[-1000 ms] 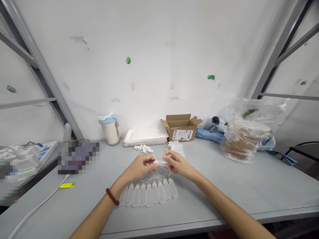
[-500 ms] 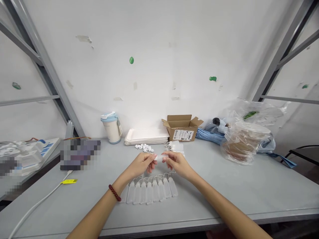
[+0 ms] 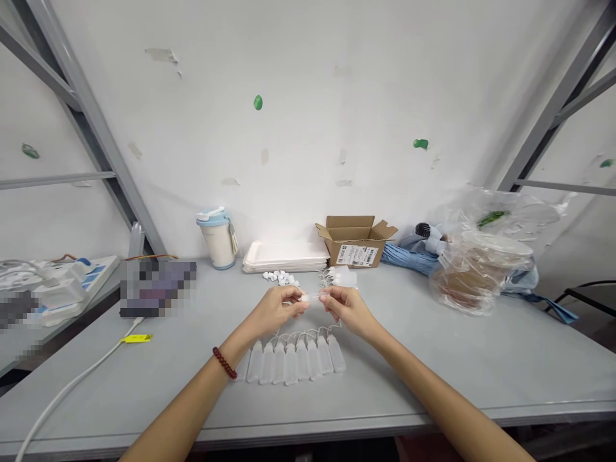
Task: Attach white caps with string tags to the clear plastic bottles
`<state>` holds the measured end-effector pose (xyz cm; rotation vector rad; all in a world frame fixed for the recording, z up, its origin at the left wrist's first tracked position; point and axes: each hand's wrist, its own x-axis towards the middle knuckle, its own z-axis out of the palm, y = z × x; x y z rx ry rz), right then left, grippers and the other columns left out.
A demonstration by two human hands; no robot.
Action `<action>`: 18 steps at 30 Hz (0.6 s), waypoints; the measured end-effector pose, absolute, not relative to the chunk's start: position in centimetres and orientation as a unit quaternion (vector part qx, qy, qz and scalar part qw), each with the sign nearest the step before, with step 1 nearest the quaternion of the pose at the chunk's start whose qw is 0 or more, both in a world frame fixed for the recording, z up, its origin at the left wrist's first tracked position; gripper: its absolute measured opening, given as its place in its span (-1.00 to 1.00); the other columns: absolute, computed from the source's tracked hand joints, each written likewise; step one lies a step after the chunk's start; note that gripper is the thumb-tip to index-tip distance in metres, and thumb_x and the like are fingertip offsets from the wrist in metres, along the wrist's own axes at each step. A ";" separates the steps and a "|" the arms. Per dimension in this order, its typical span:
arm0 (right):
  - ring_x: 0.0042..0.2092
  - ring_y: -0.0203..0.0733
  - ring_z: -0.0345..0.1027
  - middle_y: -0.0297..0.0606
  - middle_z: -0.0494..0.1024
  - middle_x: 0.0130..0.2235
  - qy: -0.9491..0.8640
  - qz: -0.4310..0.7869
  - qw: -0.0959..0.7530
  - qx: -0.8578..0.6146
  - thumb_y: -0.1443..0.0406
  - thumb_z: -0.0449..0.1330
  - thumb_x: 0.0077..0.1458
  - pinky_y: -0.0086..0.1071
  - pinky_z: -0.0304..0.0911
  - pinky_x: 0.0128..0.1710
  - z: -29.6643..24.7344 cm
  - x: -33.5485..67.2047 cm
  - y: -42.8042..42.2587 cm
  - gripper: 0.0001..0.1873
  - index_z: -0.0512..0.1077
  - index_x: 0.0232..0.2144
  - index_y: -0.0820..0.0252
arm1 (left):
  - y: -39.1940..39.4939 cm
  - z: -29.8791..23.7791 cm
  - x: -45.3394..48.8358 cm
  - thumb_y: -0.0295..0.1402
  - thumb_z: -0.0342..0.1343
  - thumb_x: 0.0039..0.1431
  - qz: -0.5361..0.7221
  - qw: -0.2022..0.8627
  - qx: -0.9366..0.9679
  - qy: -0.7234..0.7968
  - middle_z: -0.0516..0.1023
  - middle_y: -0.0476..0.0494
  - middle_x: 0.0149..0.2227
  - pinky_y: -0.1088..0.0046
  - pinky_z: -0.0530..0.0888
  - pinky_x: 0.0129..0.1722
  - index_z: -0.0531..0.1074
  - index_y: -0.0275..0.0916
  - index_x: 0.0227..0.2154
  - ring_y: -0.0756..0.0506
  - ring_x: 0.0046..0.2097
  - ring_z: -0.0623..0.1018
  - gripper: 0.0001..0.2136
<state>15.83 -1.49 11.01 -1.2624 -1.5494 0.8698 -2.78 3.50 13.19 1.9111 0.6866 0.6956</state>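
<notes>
Between my two hands is a small translucent white plastic piece (image 3: 312,297), held level above the table. My left hand (image 3: 279,309) pinches its left end with thumb and fingers. The right end is in the closed fingertips of my right hand (image 3: 347,313). Fingers cover part of the piece, so its full shape is hidden. Just in front of my hands lies a row of several flat, translucent plastic bottles (image 3: 290,364) with thin white cords at their necks. Beyond my left hand are small white caps (image 3: 279,278); beyond my right, more translucent pieces with cords (image 3: 342,276).
Along the wall stand a cream cup with a blue lid (image 3: 217,240), a stack of white envelopes (image 3: 286,256) and an open cardboard box (image 3: 356,247). Blue cords (image 3: 409,258) and a plastic-wrapped spool (image 3: 481,273) are at right. A white cable (image 3: 77,385) runs along the left.
Both hands still hold the small piece, and my left fingers have shifted their grip on it. The whole view has tilted slightly.
</notes>
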 end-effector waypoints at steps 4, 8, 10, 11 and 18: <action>-0.60 -0.39 0.10 -0.39 0.31 -0.56 -0.633 0.345 0.475 -0.505 0.09 0.09 0.03 -0.47 0.08 -0.59 11.2 15.7 -1.5 -0.68 0.41 -0.42 0.25 | 3.8 12.8 -2.7 -0.09 -0.04 0.12 0.263 0.506 0.772 0.279 0.44 -0.14 -0.39 0.45 0.49 -0.41 0.44 -0.32 -0.42 -0.08 -0.30 0.47 -0.64; -0.62 -0.40 0.05 -0.43 0.25 -0.60 -0.626 0.354 0.474 -0.508 0.09 0.09 0.02 -0.48 0.03 -0.61 11.1 15.6 -1.5 -0.69 0.37 -0.47 0.25 | 3.9 12.7 -2.7 -0.06 -0.06 0.12 0.234 0.511 0.766 0.310 0.39 -0.07 -0.51 0.50 0.42 -0.58 0.38 -0.33 -0.53 0.01 -0.52 0.41 -0.61; -0.63 -0.41 0.00 -0.46 0.17 -0.65 -0.624 0.360 0.468 -0.511 0.09 0.08 0.02 -0.49 -0.01 -0.64 11.1 15.5 -1.5 -0.68 0.31 -0.56 0.23 | 3.8 12.8 -2.7 -0.10 -0.05 0.12 0.230 0.504 0.771 0.316 0.37 -0.03 -0.57 0.52 0.38 -0.59 0.36 -0.33 -0.57 0.03 -0.57 0.38 -0.62; -0.64 -0.41 -0.03 -0.48 0.14 -0.68 -0.623 0.365 0.465 -0.512 0.09 0.07 0.02 -0.49 -0.04 -0.65 11.1 15.5 -1.5 -0.67 0.27 -0.59 0.21 | 3.8 12.9 -2.7 -0.12 -0.04 0.13 0.232 0.498 0.776 0.311 0.36 -0.02 -0.58 0.53 0.36 -0.57 0.36 -0.32 -0.58 0.03 -0.57 0.37 -0.64; -0.70 -0.43 -0.09 -0.53 0.06 -0.75 -0.596 0.397 0.452 -0.532 0.07 0.08 -0.03 -0.49 -0.10 -0.69 11.1 15.5 -1.4 -0.64 0.19 -0.66 0.18 | 3.7 13.0 -2.9 -0.32 0.06 0.07 0.300 0.336 0.858 0.246 0.22 0.05 -0.65 0.54 0.21 -0.49 0.23 -0.29 -0.75 0.05 -0.53 0.26 -0.66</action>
